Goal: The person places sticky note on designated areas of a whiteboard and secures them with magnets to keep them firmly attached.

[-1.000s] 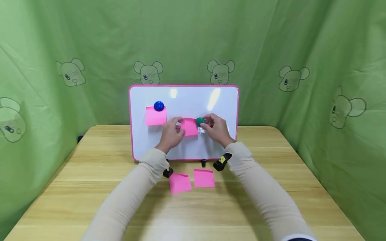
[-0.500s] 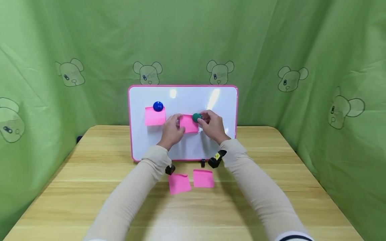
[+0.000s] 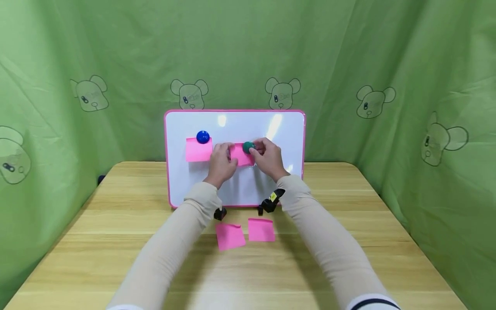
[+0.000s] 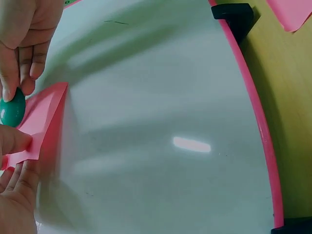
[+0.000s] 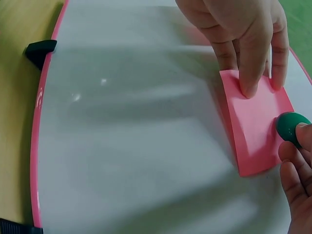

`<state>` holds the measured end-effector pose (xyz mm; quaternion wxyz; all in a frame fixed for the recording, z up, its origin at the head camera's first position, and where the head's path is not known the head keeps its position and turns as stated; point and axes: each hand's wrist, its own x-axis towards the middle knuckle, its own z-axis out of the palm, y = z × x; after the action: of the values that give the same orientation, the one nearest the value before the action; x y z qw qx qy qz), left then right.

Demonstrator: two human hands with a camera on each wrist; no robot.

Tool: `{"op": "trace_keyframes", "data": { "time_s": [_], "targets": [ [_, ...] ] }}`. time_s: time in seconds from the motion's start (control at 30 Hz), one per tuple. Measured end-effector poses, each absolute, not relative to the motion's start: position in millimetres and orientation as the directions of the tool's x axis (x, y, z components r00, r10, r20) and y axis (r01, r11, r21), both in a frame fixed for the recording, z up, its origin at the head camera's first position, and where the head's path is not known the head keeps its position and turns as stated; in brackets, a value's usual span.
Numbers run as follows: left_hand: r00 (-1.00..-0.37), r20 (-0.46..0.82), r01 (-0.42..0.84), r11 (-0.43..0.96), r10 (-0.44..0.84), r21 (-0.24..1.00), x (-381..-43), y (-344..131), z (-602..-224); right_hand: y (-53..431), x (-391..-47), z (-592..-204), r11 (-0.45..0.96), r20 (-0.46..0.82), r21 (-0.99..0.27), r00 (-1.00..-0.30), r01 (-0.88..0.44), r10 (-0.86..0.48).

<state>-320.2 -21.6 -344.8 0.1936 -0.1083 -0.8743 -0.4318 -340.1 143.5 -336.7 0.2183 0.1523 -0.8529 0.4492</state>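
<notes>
A pink sticky note [image 3: 241, 160] lies against the whiteboard [image 3: 271, 189] near its middle. My left hand [image 3: 222, 163] pinches the note's left edge between thumb and fingers. With thumb and fingertips, my right hand [image 3: 270, 158] grips a round green magnet [image 3: 249, 147] over the note's upper right corner. In the right wrist view the green magnet [image 5: 290, 126] overlaps the note's top edge, and the note [image 5: 253, 126] bows away from the board at its lower side. To the left, a blue magnet [image 3: 203, 137] sits on the top of another pink note [image 3: 198, 150].
The pink-framed whiteboard stands upright on black feet [image 3: 260, 210] on a wooden table [image 3: 116, 241]. Two more pink notes, one left [image 3: 230, 236] and one right [image 3: 261, 230], lie on the table before it. A green curtain [image 3: 248, 51] hangs behind.
The right hand has moved left and up with the green magnet, further over the note. The note held by the left hand has risen slightly on the board.
</notes>
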Motion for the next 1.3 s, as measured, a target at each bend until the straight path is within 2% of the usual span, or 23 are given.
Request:
{"op": "trace_keyframes", "data": {
  "time_s": [0.37, 1.3],
  "targets": [
    [-0.926, 0.376, 0.302, 0.603, 0.004, 0.738, -323.2, -19.5, -336.4, 131.4, -345.1, -329.2, 0.545, 0.484, -0.735, -0.875, -0.404, 0.002],
    [-0.935, 0.355, 0.281, 0.622, 0.006, 0.73, -328.2, -16.5, -323.7, 124.1, -353.2, -316.9, 0.554, 0.432, -0.77, -0.898, -0.317, 0.086]
  ]
}}
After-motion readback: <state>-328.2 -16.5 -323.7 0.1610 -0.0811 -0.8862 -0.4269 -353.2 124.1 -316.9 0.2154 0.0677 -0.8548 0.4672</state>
